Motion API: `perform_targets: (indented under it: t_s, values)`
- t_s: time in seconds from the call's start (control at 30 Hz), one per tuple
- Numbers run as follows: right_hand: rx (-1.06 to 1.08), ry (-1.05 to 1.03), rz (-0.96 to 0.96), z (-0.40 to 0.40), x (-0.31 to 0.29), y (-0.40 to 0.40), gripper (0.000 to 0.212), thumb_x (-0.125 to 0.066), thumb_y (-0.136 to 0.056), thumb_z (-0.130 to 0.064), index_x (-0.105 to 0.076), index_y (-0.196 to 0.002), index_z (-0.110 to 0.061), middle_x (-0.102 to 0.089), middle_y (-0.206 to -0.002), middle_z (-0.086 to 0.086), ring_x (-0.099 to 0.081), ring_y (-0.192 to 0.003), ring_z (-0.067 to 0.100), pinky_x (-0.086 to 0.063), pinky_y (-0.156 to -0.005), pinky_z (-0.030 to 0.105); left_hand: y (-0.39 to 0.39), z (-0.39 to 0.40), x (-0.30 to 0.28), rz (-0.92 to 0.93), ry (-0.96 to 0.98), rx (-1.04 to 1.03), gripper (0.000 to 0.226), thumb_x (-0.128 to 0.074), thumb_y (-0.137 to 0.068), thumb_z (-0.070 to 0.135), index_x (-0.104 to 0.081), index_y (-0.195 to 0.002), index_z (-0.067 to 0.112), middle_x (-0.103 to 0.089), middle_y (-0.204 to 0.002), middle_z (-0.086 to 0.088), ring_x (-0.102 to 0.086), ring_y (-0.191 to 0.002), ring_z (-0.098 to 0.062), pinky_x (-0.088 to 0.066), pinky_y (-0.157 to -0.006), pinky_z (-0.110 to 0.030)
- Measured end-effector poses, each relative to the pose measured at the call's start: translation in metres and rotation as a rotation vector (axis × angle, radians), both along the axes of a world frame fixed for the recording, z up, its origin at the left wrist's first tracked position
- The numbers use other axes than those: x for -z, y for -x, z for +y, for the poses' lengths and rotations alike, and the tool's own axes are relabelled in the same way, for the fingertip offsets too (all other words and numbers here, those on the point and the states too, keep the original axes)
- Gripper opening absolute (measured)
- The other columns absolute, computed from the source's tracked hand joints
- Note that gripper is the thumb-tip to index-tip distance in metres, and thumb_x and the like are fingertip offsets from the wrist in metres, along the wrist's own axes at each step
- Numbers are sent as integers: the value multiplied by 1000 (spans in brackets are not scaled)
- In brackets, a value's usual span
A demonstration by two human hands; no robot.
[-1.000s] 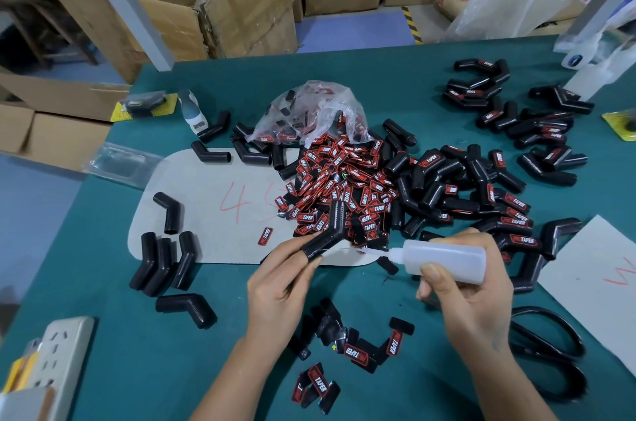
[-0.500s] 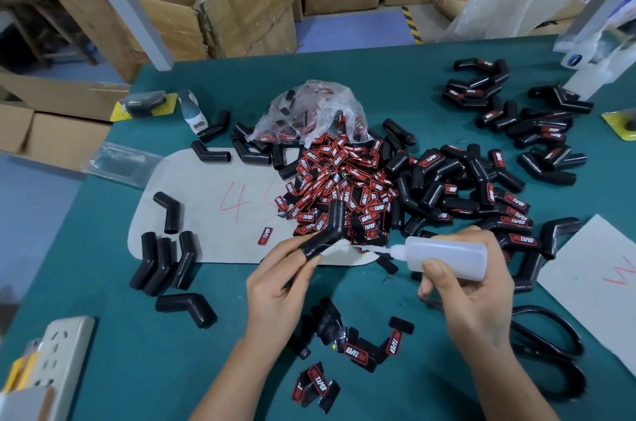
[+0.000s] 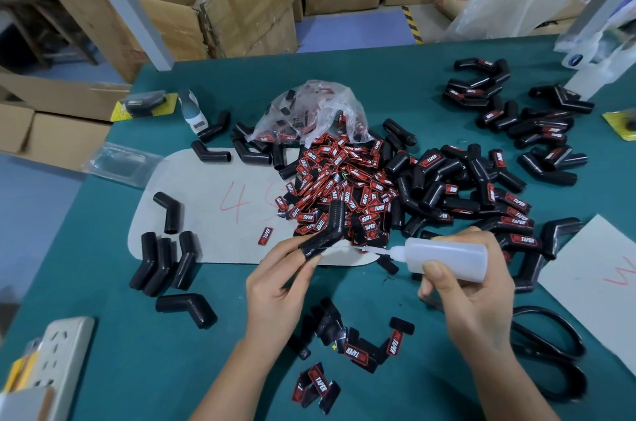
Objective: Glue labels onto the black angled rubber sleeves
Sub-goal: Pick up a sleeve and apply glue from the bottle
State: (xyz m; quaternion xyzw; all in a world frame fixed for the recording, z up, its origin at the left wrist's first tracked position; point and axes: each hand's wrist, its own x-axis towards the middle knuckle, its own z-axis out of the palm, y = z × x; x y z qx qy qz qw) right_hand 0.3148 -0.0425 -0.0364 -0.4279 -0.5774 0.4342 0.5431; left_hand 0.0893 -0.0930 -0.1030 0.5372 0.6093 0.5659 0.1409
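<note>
While my left hand (image 3: 275,286) pinches one black angled rubber sleeve (image 3: 325,231) near the table's (image 3: 120,351) front edge, my right hand (image 3: 471,290) grips the glue bottle (image 3: 447,259), nozzle pointing at it. Red labels (image 3: 340,186) heap mid-table just behind.

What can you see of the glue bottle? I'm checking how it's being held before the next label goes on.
The glue bottle is a small squeeze bottle of translucent white plastic with a thin, pointed white nozzle. It lies almost level above the green table, nozzle pointing left toward the black sleeve pinched in the left hand. The right hand wraps round its body, thumb on the near side.
</note>
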Motion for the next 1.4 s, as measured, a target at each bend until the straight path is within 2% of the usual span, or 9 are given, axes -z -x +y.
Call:
perform_targets:
  t_s: [0.2, 0.33, 0.73, 0.83, 0.97, 1.4]
  values:
    - [-15, -6, -4, -2, -1, 2, 18, -71, -83, -35, -63, -97, -44, -65, -81, -8, -63, -52, 16, -53, -53, 22, -1, -1, 0, 2, 19, 5, 22, -67, -98, 18, -83, -101, 3, -76, -114, 5, -71, -109, -7, -50, -99, -17]
    - [-8, -1, -2, -2, -2, 2, 19, -71, -83, -35, -63, -96, -46, -66, -82, -7, -63, -52, 16, -52, -52, 21, -1, -1, 1, 11, 23, 8, 22, -67, -98, 18, -83, -100, 2, -76, -115, 2, -71, -110, -9, -51, -99, -20]
    - [-6, -14, -3, -1, 0, 2, 19, -71, -84, -35, -64, -98, -47, -64, -80, -4, -63, -52, 16, -52, -52, 21, 1, 0, 3, 28, 3, 27, 20, -67, -99, 17, -82, -104, 5, -72, -122, 15, -70, -112, -9, -50, -100, -18]
    - [10, -7, 1, 0, 0, 1, 18, -71, -84, -36, -64, -98, -45, -64, -78, 3, -63, -51, 17, -53, -53, 23, 1, 0, 2, 35, -2, 39, 20, -67, -100, 17, -82, -107, 7, -73, -123, 14, -71, -113, -11, -50, -100, -20]
    - [17, -1, -10, 2, 0, -1, 17, -72, -85, -37, -62, -97, -44, -65, -79, -6, -63, -52, 19, -55, -52, 29, 1, -1, 2, 25, 5, 23, 19, -67, -99, 17, -82, -105, 8, -73, -122, 12, -71, -112, -12, -51, -99, -21]
    - [1, -15, -6, -1, -2, 1, 20, -73, -83, -33, -64, -97, -45, -64, -75, 1, -63, -52, 17, -53, -55, 24, 0, -1, 0, 36, 20, 19, 22, -66, -99, 17, -83, -104, 4, -76, -118, 0, -72, -111, -14, -52, -99, -22]
